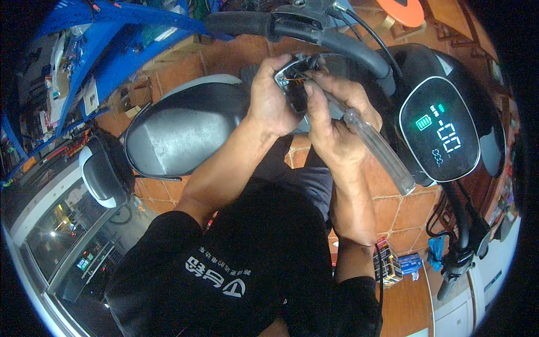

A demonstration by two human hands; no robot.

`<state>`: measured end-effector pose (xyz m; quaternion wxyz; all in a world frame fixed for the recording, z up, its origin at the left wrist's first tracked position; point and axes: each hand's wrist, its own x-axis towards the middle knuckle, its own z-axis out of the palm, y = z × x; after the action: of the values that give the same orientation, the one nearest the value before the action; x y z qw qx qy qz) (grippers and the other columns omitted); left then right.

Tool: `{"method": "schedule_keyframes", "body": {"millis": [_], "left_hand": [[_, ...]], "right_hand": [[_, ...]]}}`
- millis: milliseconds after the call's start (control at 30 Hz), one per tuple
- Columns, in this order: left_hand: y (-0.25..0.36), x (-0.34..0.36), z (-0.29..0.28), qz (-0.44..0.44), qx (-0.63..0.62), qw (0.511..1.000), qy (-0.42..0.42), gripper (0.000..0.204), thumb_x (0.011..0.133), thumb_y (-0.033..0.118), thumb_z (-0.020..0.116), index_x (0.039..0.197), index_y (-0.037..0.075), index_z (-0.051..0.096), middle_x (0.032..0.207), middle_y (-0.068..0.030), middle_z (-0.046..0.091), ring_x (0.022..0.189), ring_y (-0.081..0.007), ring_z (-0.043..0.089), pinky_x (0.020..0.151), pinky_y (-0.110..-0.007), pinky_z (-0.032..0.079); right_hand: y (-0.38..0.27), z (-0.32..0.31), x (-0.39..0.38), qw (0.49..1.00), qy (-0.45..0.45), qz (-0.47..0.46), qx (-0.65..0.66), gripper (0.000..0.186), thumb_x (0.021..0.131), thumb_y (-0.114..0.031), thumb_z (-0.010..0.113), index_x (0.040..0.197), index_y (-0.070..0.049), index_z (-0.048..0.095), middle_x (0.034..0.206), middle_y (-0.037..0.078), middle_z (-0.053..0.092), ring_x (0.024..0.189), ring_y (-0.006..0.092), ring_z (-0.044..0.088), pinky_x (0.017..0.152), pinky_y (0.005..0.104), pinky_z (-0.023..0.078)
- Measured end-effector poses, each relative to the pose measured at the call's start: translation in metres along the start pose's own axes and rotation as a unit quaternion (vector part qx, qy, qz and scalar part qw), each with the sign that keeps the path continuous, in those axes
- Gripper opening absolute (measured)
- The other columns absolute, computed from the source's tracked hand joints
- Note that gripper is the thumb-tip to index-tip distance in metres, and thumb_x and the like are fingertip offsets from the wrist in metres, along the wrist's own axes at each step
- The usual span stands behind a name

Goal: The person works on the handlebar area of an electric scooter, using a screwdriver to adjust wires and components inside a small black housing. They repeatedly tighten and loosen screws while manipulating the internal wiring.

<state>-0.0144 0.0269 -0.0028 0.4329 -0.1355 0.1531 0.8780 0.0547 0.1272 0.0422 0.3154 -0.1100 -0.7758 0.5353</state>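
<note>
My left hand [270,98] is closed around a small black housing [297,101], its open side up, with thin orange wires [297,80] and dark parts showing inside. In my right hand [345,121] is a screwdriver with a clear handle [384,153], which slants down to the right. Its tip end points toward the housing; the tip itself is hidden by my fingers. My right thumb and forefinger are close to the wires, and I cannot tell whether they pinch one. Just beyond my hands runs the scooter's black handlebar [275,28].
A lit dashboard [441,129] faces up at the right, with cables and the other handlebar grip [461,255] below it. The scooter's black seat [185,129] lies to the left. Blue shelving [106,45] stands far left, an orange stool [401,11] far right. Small boxes [409,264] sit lower right.
</note>
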Motion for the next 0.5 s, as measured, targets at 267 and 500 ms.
{"method": "schedule_keyframes", "body": {"millis": [267, 500], "left_hand": [[-0.0002, 0.0008, 0.0006, 0.008, 0.027, 1.0, 0.011, 0.052, 0.087, 0.042, 0.043, 0.106, -0.003, 0.062, 0.101, -0.0177, 0.066, 0.094, -0.0292, 0.062, 0.093, -0.039, 0.047], [0.0038, 0.002, -0.0003, -0.016, 0.001, 1.0, -0.004, 0.055, 0.086, 0.044, 0.043, 0.106, -0.004, 0.061, 0.102, -0.0187, 0.065, 0.097, -0.0297, 0.061, 0.093, -0.04, 0.046]], "right_hand": [[0.0016, -0.0019, -0.0007, 0.999, -0.015, -0.028, -0.019, 0.016, 0.08, -0.004, 0.073, 0.092, 0.0, 0.064, 0.087, 0.014, 0.07, 0.079, 0.0172, 0.069, 0.07, 0.0275, 0.054], [0.0048, -0.0014, 0.0002, 0.998, -0.015, -0.056, 0.023, 0.014, 0.081, -0.003, 0.071, 0.092, 0.0, 0.064, 0.089, 0.015, 0.07, 0.085, 0.0216, 0.07, 0.077, 0.0306, 0.054]]}}
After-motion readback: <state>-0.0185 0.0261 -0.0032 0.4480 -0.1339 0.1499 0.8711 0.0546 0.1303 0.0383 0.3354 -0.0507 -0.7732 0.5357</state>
